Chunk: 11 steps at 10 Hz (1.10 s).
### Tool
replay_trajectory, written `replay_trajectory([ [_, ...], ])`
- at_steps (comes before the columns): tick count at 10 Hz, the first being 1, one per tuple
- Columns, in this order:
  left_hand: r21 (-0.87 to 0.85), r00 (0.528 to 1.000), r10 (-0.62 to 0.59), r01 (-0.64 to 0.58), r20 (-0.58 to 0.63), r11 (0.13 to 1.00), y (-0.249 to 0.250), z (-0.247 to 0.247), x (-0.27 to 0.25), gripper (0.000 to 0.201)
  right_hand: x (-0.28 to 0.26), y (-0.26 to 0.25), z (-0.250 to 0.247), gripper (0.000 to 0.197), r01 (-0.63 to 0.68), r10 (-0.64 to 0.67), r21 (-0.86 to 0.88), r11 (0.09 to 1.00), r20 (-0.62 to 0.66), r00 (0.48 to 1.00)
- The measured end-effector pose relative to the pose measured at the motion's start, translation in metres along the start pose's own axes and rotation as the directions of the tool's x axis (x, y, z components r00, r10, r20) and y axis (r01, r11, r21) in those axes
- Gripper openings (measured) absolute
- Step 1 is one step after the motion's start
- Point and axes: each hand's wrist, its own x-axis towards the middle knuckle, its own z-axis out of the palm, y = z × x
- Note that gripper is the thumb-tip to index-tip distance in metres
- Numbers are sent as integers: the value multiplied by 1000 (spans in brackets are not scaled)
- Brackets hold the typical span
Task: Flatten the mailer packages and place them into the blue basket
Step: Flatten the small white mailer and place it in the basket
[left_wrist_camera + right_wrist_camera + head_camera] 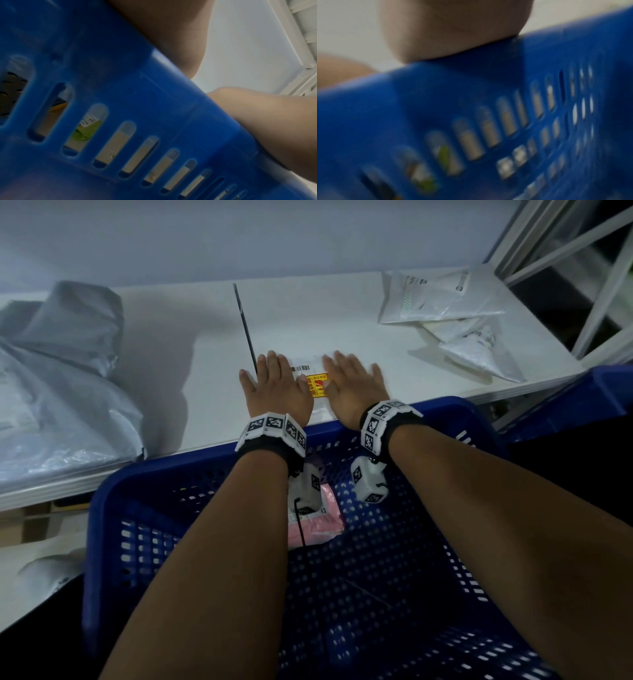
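While both palms press flat, fingers straight, the white mailer (317,385) lies on the counter (191,392) under the left hand (276,386) and right hand (352,386), its long axis running near-to-far, with the blue basket (113,508) directly nearer.

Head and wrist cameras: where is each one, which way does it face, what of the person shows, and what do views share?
Head: above, facing forward and down; both forearms, left hand and right hand flat on a mailer on the table.
Left wrist: under the wrist, facing the blue basket wall; palm heel and the other arm show.
Right wrist: same, blurred; palm heel above the basket wall.
Shared: all three show the basket.
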Motion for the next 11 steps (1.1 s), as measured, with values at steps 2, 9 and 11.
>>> replay_trajectory([
  [2, -4, 1000, 0, 0, -1, 1000, 0, -2, -1, 65, 0, -5, 1, 60, -301, 309, 83, 950, -101, 946],
  [9, -2, 1000, -2, 2, 7, 1000, 2, -1, 0, 65, -3, -6, 0, 60, -28, 38, 53, 998, -207, 978],
  [11, 0, 1000, 1, -1, 3, 1000, 0, -2, 0, 64, -1, -4, 2, 59, 79, -77, 19, 997, -107, 991],
])
